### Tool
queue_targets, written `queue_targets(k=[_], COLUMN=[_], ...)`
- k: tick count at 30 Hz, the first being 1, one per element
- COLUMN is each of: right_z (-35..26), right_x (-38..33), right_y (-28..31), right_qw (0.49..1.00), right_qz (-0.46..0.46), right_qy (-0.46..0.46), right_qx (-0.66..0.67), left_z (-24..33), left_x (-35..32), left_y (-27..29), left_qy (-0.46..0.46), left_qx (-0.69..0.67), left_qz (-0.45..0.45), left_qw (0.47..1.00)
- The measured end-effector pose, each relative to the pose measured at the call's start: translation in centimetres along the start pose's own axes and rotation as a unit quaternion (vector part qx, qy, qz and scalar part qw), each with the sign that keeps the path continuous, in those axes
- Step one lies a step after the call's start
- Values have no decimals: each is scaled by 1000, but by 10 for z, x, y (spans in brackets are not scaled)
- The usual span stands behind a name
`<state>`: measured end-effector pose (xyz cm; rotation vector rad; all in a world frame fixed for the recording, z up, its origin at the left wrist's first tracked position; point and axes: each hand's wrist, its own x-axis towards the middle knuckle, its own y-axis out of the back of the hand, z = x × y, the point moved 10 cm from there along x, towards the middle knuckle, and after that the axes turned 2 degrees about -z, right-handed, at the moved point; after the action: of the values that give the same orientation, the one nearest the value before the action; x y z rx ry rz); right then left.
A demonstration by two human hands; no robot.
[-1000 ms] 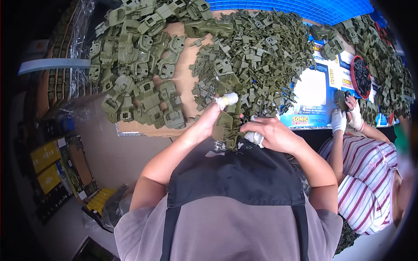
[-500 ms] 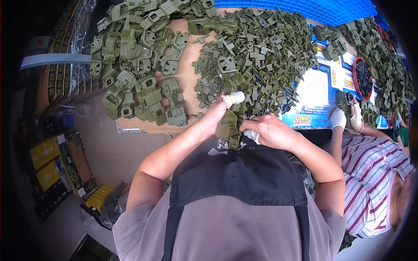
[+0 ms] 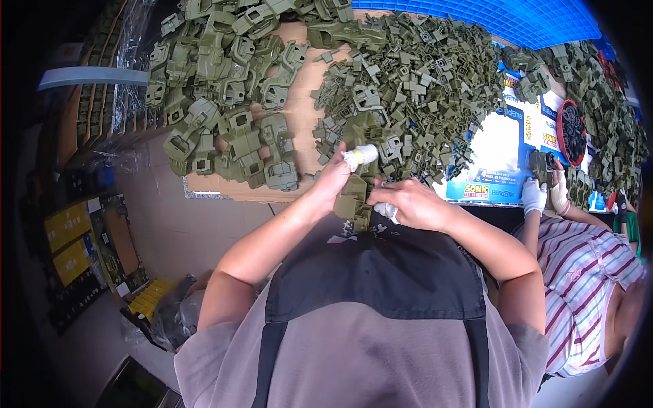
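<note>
The left hand [image 3: 331, 185] grips a green part [image 3: 348, 206] over the apron [image 3: 374, 272]; the right hand's [image 3: 418, 205] fingers press its side, their exact pinch hidden. The hold barely differs from half a second ago, so the same piece seems in work. Small parts [image 3: 422, 81] crowd just beyond; shells [image 3: 235, 136] lie left, a co-worker's glove [image 3: 534, 195] right.

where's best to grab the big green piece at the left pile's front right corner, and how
Probably across its middle, from the right: the big green piece lies lengthwise away from the person, its right side facing bare cardboard, while other green pieces crowd its left.
</note>
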<state>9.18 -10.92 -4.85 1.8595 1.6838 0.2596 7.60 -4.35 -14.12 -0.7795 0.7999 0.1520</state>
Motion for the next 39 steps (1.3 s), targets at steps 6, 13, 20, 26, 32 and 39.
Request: queue_targets(k=[6, 13, 20, 26, 32, 39], right_z=[73, 118, 60, 36, 17, 77], right_x=[-17, -26, -10, -16, -10, 11], right_y=[40, 40, 22, 36, 31, -15], right_qw=[933, 894, 898, 918, 958, 689], right_qz=[334, 385, 360, 356, 269, 200], right_qy=[-122, -215, -86, -92, -66, -81], right_qx=[-49, 85, 237, 148, 74, 692], left_z=[48, 59, 58, 74, 75, 75], left_x=[-2, 13, 22, -11, 1, -11], left_y=[51, 81, 49, -6, 21, 29], left_qy=[-201, -239, -333, -379, -337, -379], left_qx=[-72, -46, -5, 21, 65, 3], left_qz=[26, 25, 52, 22, 54, 82], left_qw=[977, 970, 941, 925, 938, 922])
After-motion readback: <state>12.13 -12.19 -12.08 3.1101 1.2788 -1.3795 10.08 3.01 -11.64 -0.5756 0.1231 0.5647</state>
